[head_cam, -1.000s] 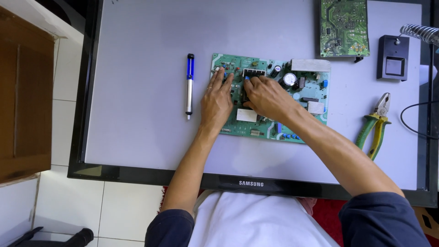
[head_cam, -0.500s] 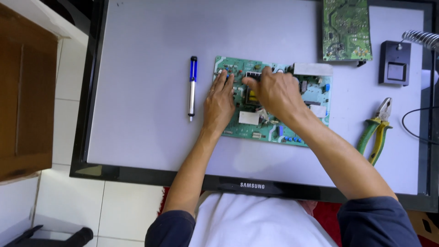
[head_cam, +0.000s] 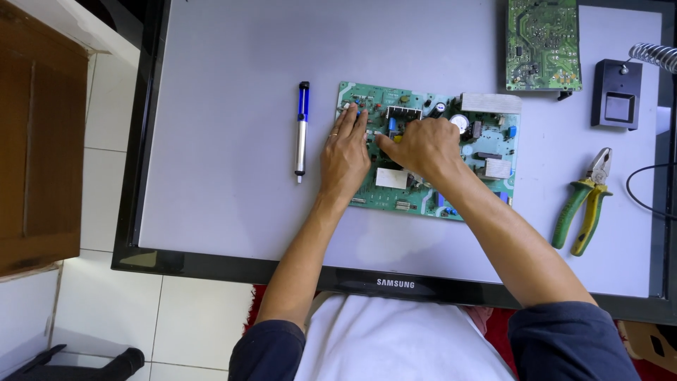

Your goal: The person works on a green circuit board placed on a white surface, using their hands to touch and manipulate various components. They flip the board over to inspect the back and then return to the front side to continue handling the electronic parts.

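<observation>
Neither hand grips anything: the left hand (head_cam: 344,156) lies flat, fingers spread, on the green circuit board's (head_cam: 486,152) left edge, and the right hand (head_cam: 422,146) rests curled, fingertips pressing its middle. The board lies on the white panel (head_cam: 218,141). Two boards (head_cam: 543,44), one desoldering pump (head_cam: 302,129), one pliers (head_cam: 585,201).

green circuit board (head_cam: 451,152), blue-and-silver desoldering pump (head_cam: 302,130), green-and-yellow-handled pliers (head_cam: 584,204), black stand (head_cam: 617,93)
</observation>
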